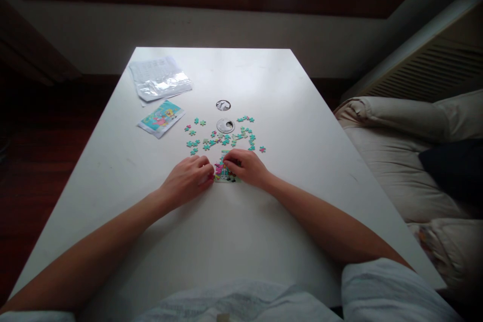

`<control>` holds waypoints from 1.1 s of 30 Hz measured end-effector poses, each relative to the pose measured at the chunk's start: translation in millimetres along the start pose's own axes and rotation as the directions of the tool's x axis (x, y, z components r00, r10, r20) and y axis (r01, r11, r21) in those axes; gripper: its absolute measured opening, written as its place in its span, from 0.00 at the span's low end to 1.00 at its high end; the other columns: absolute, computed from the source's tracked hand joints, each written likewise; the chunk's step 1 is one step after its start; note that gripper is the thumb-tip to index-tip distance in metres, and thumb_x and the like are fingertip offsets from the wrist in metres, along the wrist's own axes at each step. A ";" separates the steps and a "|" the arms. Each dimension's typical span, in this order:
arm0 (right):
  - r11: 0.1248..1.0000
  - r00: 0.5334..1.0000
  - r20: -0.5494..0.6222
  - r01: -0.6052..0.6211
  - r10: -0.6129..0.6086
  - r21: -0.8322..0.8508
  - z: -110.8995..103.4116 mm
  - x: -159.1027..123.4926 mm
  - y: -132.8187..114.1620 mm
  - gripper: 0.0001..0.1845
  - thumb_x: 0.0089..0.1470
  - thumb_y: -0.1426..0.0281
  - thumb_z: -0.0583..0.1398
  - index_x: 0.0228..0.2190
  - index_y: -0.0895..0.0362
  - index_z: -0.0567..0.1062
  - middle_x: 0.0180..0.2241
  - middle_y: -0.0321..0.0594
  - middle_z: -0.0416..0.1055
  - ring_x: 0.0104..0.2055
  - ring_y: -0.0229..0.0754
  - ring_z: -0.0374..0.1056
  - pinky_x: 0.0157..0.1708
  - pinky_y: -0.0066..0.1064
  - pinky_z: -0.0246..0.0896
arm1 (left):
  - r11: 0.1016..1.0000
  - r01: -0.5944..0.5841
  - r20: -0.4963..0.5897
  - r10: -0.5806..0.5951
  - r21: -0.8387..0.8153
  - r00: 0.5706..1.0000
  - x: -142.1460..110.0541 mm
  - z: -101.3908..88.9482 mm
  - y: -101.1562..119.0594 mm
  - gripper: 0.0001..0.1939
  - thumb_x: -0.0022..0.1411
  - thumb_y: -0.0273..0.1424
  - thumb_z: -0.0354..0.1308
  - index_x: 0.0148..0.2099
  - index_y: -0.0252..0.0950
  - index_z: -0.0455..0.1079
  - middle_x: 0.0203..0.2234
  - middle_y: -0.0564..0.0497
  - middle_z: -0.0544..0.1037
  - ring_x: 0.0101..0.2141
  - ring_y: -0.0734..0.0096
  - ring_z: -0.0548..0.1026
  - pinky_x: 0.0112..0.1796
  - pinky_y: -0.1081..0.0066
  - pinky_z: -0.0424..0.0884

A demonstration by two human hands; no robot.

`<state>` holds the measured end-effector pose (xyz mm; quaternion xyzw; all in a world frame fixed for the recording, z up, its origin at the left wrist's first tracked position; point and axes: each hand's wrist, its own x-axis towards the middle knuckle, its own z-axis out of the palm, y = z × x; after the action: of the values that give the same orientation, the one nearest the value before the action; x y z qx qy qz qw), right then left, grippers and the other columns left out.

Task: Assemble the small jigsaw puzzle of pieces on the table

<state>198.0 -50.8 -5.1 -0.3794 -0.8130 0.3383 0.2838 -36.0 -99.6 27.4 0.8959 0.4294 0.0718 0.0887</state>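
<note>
A partly joined jigsaw puzzle (223, 173) with pink, green and yellow figures lies flat on the white table in front of me. My left hand (187, 179) rests at its left edge, fingers curled together; what they hold, if anything, is hidden. Over the puzzle's right side is my right hand (248, 166), thumb and fingers pinched and covering part of the picture. Whether a piece is between them cannot be made out. Just beyond both hands lie several loose puzzle pieces (206, 147), mostly turquoise, some with pink.
Two round metallic-looking discs (225, 126) show among and behind the pieces. A colourful picture sheet (161, 117) lies to the left, with a clear plastic bag and papers (160, 79) behind it. Right of the table (320, 126) stands a pale sofa (381, 161); windows are ahead.
</note>
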 end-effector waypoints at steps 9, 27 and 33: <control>1.000 1.000 -0.004 0.012 -0.012 -0.003 -0.2 -0.3 0.4 0.06 0.60 0.70 0.60 0.33 0.56 0.77 0.28 0.35 0.72 0.30 0.36 0.63 0.33 0.27 0.55 | 1.000 0.008 0.007 -0.008 -0.018 1.000 -0.4 0.8 0.0 0.04 0.69 0.30 0.55 0.43 0.40 0.70 0.40 0.49 0.74 0.39 0.65 0.73 0.42 0.66 0.68; 1.000 1.000 0.006 -0.005 0.005 -0.001 -1.8 -1.0 -0.8 0.05 0.60 0.70 0.60 0.33 0.56 0.78 0.29 0.35 0.72 0.31 0.35 0.63 0.33 0.26 0.55 | 0.826 0.299 -0.011 -0.346 -0.479 0.938 0.8 3.4 -8.8 0.08 0.65 0.33 0.56 0.42 0.42 0.77 0.33 0.56 0.80 0.29 0.74 0.73 0.33 0.74 0.67; 1.000 1.000 0.009 -0.011 0.011 -0.009 -1.2 -1.0 0.4 0.05 0.60 0.70 0.60 0.33 0.55 0.78 0.30 0.35 0.72 0.31 0.36 0.63 0.33 0.27 0.54 | 0.766 0.295 -0.009 -0.365 -0.571 0.931 2.1 4.1 -6.2 0.04 0.62 0.31 0.58 0.38 0.39 0.74 0.28 0.56 0.76 0.28 0.74 0.72 0.32 0.75 0.66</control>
<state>199.6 -51.1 -4.9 -0.3836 -0.8138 0.3378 0.2765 -38.6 -94.5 22.1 0.7341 0.5448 0.2311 0.3329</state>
